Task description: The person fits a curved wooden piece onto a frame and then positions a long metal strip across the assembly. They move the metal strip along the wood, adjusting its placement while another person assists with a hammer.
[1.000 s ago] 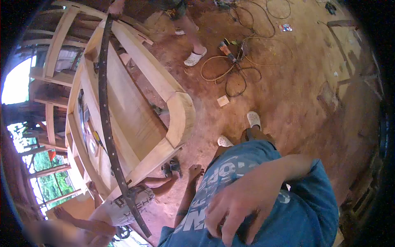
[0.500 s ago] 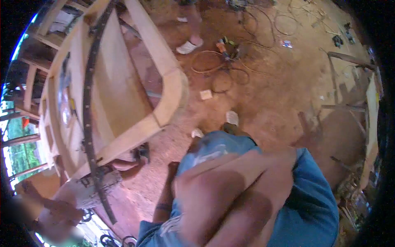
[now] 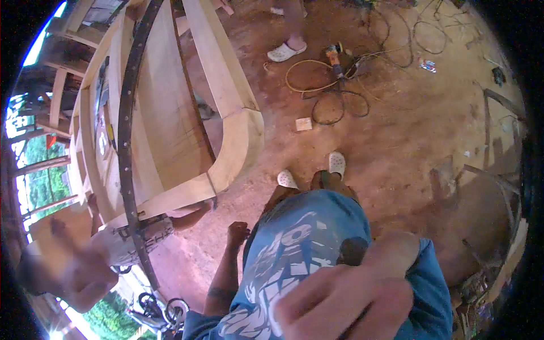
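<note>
My right hand (image 3: pixel 345 303) is large and close to the camera, in front of my blue T-shirt (image 3: pixel 294 238). Its fingers are curled in, and whatever they may hold is hidden. Down at my left side hangs my left hand (image 3: pixel 238 233), loosely closed with nothing visible in it. Left of it is a big wooden frame (image 3: pixel 241 136) with a rounded corner and planks inside. A dark metal strip (image 3: pixel 126 119) with a row of holes crosses in front of the frame.
A co-worker (image 3: pixel 85 266) stands at lower left. Another person's foot in a white clog (image 3: pixel 287 52) is beyond the frame. On the dirt floor lie an orange power tool (image 3: pixel 334 56), looped cords (image 3: pixel 328 122) and a small wood block (image 3: pixel 304 123). A motorcycle (image 3: pixel 161 309) stands at bottom left.
My right hand and forearm have shifted, uncovering more of the T-shirt front. My left hand now shows more fully. The view has tilted, and the co-worker's arm has moved against the frame.
</note>
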Motion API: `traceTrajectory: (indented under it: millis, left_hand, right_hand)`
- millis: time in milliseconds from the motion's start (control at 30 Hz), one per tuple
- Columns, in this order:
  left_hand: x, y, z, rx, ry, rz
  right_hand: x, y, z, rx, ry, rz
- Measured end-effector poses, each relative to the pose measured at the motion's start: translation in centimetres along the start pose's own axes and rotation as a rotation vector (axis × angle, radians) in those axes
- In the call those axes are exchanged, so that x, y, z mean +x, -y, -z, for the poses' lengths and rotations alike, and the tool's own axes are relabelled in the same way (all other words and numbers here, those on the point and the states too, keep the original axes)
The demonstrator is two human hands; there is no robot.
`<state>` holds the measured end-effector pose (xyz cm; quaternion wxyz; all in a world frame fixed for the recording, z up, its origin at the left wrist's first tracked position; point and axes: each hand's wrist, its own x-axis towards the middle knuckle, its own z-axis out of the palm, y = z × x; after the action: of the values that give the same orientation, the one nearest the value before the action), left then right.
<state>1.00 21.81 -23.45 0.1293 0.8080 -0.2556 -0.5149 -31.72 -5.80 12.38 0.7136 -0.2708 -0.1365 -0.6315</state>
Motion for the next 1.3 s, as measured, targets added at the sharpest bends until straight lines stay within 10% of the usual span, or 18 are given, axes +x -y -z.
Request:
traceTrajectory:
  millis: [133,300,367,800,1067,1300]
  left_hand:
    - [-3.4,-6.4,-1.8,-0.141,-0.108,0.114]
    - [-4.6,-11.6,-4.1,-0.142,-0.107,0.057]
    - [-5.3,-14.7,-5.4,-0.026,-0.141,-0.069]
    - [-6.7,-12.1,-7.7,0.145,-0.062,-0.082]
    - [-8.7,-12.5,-8.7,-0.256,-0.172,0.282]
    - [-10.0,-14.2,-5.6,-0.181,-0.418,0.039]
  right_hand:
    - [2.4,2.2,4.7,-0.346,0.023,0.299]
    - [2.1,4.3,4.9,-0.844,-0.526,0.352]
    - [3.4,5.2,9.1,-0.79,-0.158,0.439]
    - [-1.6,3.5,19.5,-0.847,0.002,-1.004]
    - [-0.9,-1.7,20.0,-1.073,0.091,-0.964]
    - [0.3,-7.2,19.5,-1.269,0.155,-0.813]
